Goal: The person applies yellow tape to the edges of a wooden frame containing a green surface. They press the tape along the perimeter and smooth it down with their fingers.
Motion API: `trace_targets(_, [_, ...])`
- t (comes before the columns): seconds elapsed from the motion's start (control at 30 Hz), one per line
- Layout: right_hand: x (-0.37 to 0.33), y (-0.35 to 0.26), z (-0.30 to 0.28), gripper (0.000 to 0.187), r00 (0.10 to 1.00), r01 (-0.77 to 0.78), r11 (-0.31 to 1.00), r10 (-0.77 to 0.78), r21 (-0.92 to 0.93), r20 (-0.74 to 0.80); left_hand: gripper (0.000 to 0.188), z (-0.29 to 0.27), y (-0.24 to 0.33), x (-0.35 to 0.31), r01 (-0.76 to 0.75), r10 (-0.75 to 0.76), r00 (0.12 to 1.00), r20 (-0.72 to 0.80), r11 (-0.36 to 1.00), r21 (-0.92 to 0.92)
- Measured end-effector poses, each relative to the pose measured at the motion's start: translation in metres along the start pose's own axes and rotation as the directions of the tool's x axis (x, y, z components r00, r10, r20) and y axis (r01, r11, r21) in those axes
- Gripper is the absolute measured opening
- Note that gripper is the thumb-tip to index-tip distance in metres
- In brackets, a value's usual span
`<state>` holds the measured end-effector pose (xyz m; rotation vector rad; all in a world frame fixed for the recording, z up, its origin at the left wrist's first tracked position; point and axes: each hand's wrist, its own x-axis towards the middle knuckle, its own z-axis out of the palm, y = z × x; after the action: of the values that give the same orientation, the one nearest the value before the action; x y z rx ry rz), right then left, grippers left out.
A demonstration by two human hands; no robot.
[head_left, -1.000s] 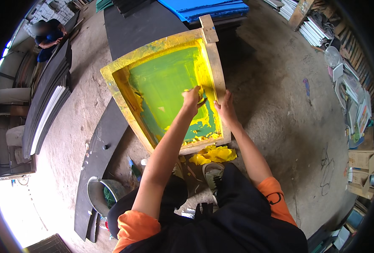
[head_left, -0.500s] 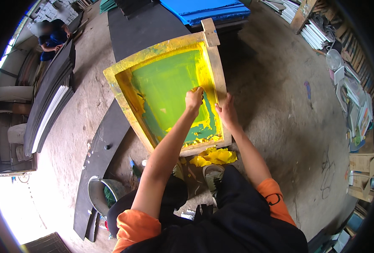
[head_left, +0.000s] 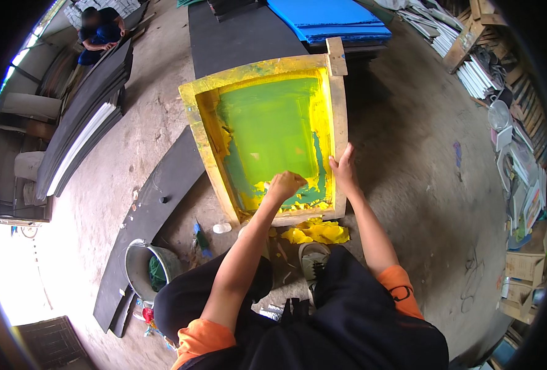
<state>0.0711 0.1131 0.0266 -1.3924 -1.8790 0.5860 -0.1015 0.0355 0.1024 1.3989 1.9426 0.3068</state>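
Observation:
A wooden screen-printing frame (head_left: 207, 148) leans in front of me, its rails smeared yellow. The mesh (head_left: 273, 126) inside is green and yellow-green, with thick yellow ink along its edges and peeling bits at the bottom. My left hand (head_left: 285, 185) is low over the mesh, its fingers closed; what they pinch, if anything, is hidden. My right hand (head_left: 346, 171) grips the frame's right rail, thumb on the near face and fingers along the outer side. Crumpled yellow scraps (head_left: 316, 232) lie on the floor below the frame, by my shoe.
A grey bucket (head_left: 147, 271) with something green inside stands at my left knee. Black sheets (head_left: 242, 40) and stacked blue sheets (head_left: 329, 21) lie beyond the frame. A person (head_left: 101, 34) works far left beside stacked dark sheets (head_left: 94, 105). Piled scraps (head_left: 514, 166) line the right.
My left hand has moved down the mesh toward me, from near the right rail to the lower middle. My right hand stays on the rail. The whole view has shifted slightly.

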Motion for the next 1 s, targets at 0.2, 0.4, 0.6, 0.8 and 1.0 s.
trace_targets(0.2, [0.001, 0.0, -0.001, 0.068, 0.998, -0.064, 0.995, 0.065, -0.078, 0.017, 0.035, -0.003, 0.029, 0.018, -0.149, 0.085, 0.969, -0.231, 0.949, -0.278])
trace_targets(0.4, [0.003, -0.016, -0.005, 0.067, 0.992, -0.113, 0.993, 0.114, -0.016, 0.059, 0.045, 0.034, 0.066, 0.058, -0.22, -0.173, 0.924, -0.34, 0.484, -0.847])
trace_targets(0.6, [0.001, 0.002, 0.003, 0.062, 0.988, -0.151, 0.972, 0.151, 0.178, 0.011, 0.043, 0.051, 0.102, 0.05, -0.237, -0.378, 0.879, -0.289, 0.178, -0.955])
trace_targets(0.8, [0.001, -0.017, -0.005, 0.056, 0.98, -0.198, 0.967, 0.192, 0.161, 0.049, 0.039, 0.047, 0.096, 0.051, -0.231, -0.351, 0.892, -0.285, 0.189, -0.955])
trace_targets(1.0, [0.005, -0.022, -0.01, 0.058, 0.988, -0.154, 0.981, 0.15, 0.116, 0.038, 0.034, 0.044, 0.078, 0.054, -0.31, -0.224, 0.874, -0.432, 0.428, -0.849])
